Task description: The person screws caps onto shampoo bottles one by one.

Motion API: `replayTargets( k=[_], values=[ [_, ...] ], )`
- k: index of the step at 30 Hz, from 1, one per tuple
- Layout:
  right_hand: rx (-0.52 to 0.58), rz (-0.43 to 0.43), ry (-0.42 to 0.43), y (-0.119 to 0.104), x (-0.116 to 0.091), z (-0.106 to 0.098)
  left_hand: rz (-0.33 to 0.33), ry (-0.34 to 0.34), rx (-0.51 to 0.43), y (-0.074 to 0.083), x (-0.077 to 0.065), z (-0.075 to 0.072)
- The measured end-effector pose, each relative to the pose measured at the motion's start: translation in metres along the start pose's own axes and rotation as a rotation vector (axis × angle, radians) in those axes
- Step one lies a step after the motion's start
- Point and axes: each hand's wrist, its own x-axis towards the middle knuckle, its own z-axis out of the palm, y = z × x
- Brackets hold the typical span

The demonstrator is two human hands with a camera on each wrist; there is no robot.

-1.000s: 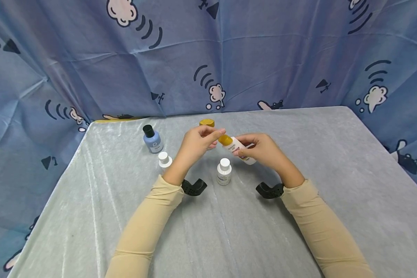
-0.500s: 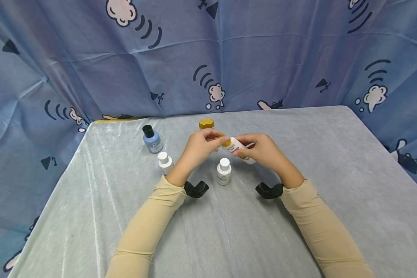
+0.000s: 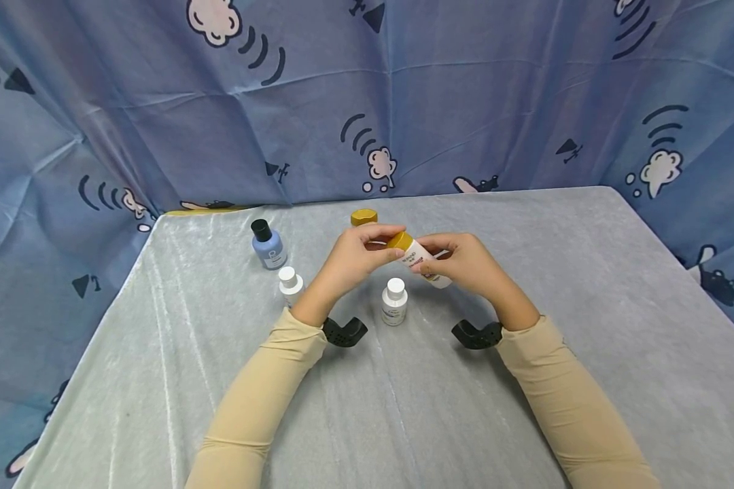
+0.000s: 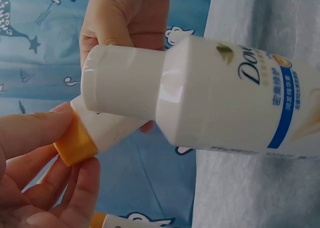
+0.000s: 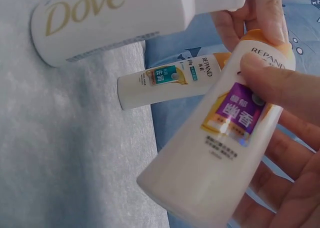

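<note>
A small white shampoo bottle (image 5: pixel 215 158) with a yellow cap (image 4: pixel 75 140) and a purple label is held tilted above the table, its cap end up and to the left. My right hand (image 3: pixel 461 261) grips its body, the thumb lying across the front by the REPAND lettering. At the other end, my left hand (image 3: pixel 359 252) pinches the cap between thumb and fingers. Just in front of both hands stands a white Dove bottle (image 3: pixel 394 305), upright, which covers part of the held bottle in the left wrist view.
Behind the left hand stands a second yellow-capped REPAND bottle (image 5: pixel 170 80), mostly hidden in the head view. To the left are a blue bottle (image 3: pixel 270 250) with a black cap and a white-capped bottle (image 3: pixel 290 282) partly behind the left wrist. A patterned curtain (image 3: pixel 465 102) backs the grey cloth-covered table (image 3: pixel 587 285).
My left hand has come right and closed its fingers on the cap. The cap end has risen slightly and shows more between the fingers; the right hand has barely moved.
</note>
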Motion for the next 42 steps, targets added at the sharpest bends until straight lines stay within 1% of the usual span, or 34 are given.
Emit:
replayTargets(
  k=[3, 7, 10, 15, 18, 22, 25, 28, 32, 35, 42],
  values=[
    [0.007, -0.003, -0.004, 0.0, 0.0, 0.0, 0.005, -0.011, 0.013, 0.002, -0.001, -0.002],
    [0.009, -0.003, -0.008, 0.0, 0.001, 0.001, -0.005, 0.003, 0.04, 0.004, -0.002, -0.006],
    [0.005, -0.002, -0.007, 0.001, 0.002, 0.001, -0.001, 0.002, 0.057, 0.005, -0.002, -0.009],
    [0.001, 0.002, -0.008, 0.001, 0.002, -0.001, 0.046, -0.036, 0.055, 0.002, 0.001, -0.008],
    [0.005, 0.014, -0.01, 0.001, 0.001, -0.002, 0.086, -0.049, 0.053, 0.002, 0.001, -0.007],
    [0.017, 0.022, -0.023, 0.003, 0.002, -0.003, 0.133, -0.061, 0.085, 0.002, -0.001, -0.007],
    [0.031, 0.022, -0.035, 0.004, 0.003, -0.003, 0.141, -0.062, 0.112, 0.002, -0.002, -0.008],
    [0.029, 0.019, -0.02, 0.005, 0.003, -0.003, 0.101, -0.024, 0.116, 0.002, -0.001, -0.008],
    [0.009, 0.008, 0.052, 0.004, 0.003, 0.002, -0.023, 0.062, 0.083, 0.002, -0.001, -0.005],
    [-0.018, -0.026, 0.104, 0.003, 0.003, 0.008, -0.088, 0.117, 0.072, 0.002, -0.001, -0.003],
    [-0.144, -0.158, 0.222, -0.007, -0.001, 0.019, -0.138, 0.233, 0.05, 0.006, -0.002, 0.003]
  ],
)
